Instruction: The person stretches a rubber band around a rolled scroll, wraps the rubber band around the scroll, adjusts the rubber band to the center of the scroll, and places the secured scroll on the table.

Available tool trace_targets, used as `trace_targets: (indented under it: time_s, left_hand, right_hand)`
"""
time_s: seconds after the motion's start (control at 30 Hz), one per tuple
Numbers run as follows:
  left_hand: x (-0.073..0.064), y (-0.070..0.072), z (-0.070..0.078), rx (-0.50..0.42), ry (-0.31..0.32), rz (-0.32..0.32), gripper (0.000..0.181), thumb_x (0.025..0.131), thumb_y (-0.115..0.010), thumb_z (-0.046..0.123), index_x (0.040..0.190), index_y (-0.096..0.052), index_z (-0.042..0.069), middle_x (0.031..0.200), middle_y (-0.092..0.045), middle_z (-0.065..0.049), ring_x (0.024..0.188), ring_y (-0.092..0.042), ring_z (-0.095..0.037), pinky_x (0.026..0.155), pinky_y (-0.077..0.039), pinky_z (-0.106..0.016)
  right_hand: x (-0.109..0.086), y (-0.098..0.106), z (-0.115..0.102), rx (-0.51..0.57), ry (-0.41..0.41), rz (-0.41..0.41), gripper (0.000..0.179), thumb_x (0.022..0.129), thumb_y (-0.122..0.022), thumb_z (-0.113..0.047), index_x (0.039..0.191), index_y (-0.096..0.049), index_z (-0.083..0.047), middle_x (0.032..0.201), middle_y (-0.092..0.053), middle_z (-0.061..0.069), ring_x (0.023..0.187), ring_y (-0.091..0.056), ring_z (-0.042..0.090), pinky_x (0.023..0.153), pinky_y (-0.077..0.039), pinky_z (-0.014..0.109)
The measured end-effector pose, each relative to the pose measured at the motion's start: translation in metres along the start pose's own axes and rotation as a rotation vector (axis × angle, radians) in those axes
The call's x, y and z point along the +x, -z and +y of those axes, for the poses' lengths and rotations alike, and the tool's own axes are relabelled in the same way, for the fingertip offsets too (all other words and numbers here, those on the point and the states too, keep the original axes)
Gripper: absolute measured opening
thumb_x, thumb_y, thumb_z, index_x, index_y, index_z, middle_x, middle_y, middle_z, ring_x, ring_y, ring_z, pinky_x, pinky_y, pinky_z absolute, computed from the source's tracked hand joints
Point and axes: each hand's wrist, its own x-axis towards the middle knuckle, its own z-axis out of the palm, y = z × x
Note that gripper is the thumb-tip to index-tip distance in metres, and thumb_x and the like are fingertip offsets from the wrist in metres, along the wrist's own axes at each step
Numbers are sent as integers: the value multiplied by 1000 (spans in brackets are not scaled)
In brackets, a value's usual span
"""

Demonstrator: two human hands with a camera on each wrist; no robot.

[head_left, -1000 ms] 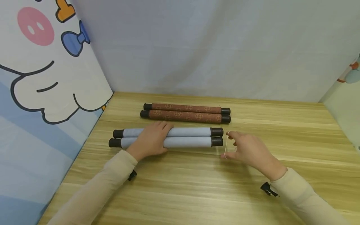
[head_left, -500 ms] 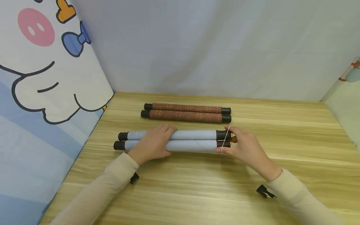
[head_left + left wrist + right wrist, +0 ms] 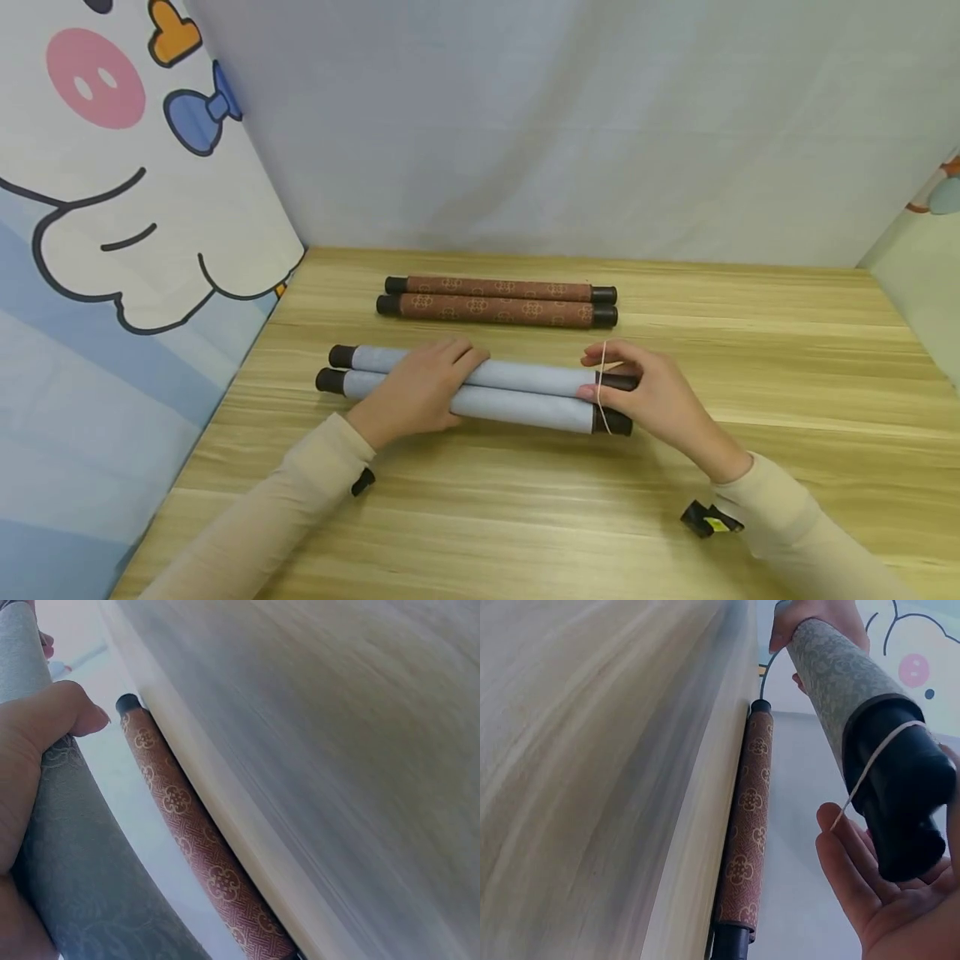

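My left hand (image 3: 420, 387) grips the middle of a pale blue hanging scroll (image 3: 525, 406), rolled from both ends into two side-by-side rolls with black end knobs. In the right wrist view this scroll (image 3: 847, 671) is lifted off the table. My right hand (image 3: 656, 392) is at its right end, with a thin white elastic band (image 3: 875, 756) stretched over the black knobs and caught on the fingertips. The thumb lies over the rolls in the head view. Behind both hands, a brown scroll (image 3: 495, 309) with gold flower patterns, also a double roll, lies on the table.
The wood-grain table (image 3: 480, 517) runs back to a pale cloth wall (image 3: 525, 125). A cartoon-printed cloth (image 3: 112, 267) rises along the left edge. Dark wrist-strap pieces (image 3: 708, 518) hang under the sleeves.
The pale blue scroll has shifted right and tilted, its right end now nearer me. The band, earlier held beyond that end, has come over the black knobs. The brown scroll has not moved.
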Motion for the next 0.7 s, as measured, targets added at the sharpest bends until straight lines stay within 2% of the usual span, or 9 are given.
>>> trace_targets:
  time_s: [0.13, 0.3, 0.47, 0.57, 0.7]
  left_hand:
    - [-2, 0, 0, 0, 6, 15, 87, 61, -93, 35, 134, -52, 9, 118, -59, -5, 108, -59, -21, 96, -53, -39]
    - [-3, 0, 1, -20, -16, 23, 84, 62, -93, 33, 132, -52, 10, 115, -59, -4, 105, -59, -21, 91, -53, -39]
    - [-5, 1, 3, -25, -8, 15, 86, 63, -93, 35, 133, -51, 11, 117, -59, -4, 107, -59, -21, 93, -53, -39]
    - [-6, 1, 3, -8, -11, 1, 86, 62, -93, 36, 133, -51, 12, 116, -58, -3, 107, -58, -20, 93, -53, -39]
    - [-8, 1, 3, -1, -34, -19, 85, 61, -93, 34, 132, -52, 12, 115, -59, -3, 106, -59, -21, 92, -53, -40]
  right_hand:
    - [-1, 3, 2, 10, 11, 20, 31, 90, -72, -32, 116, -68, -15, 115, -73, 4, 94, -72, 8, 81, -55, 19]
    - [-2, 3, 2, 46, 45, 16, 20, 97, -64, -27, 112, -69, -15, 112, -74, 6, 91, -71, -1, 80, -56, 19]
    - [-1, 4, 1, 49, 24, 75, 19, 100, -57, -24, 102, -71, -11, 101, -75, 7, 85, -68, -2, 79, -54, 16]
    - [0, 6, 2, 100, 18, 112, 22, 101, -55, -20, 98, -69, -3, 92, -73, 11, 80, -68, 2, 76, -57, 20]
    - [0, 12, 3, 155, 25, 146, 24, 102, -53, -18, 97, -65, 2, 85, -70, 9, 77, -68, 6, 74, -61, 26]
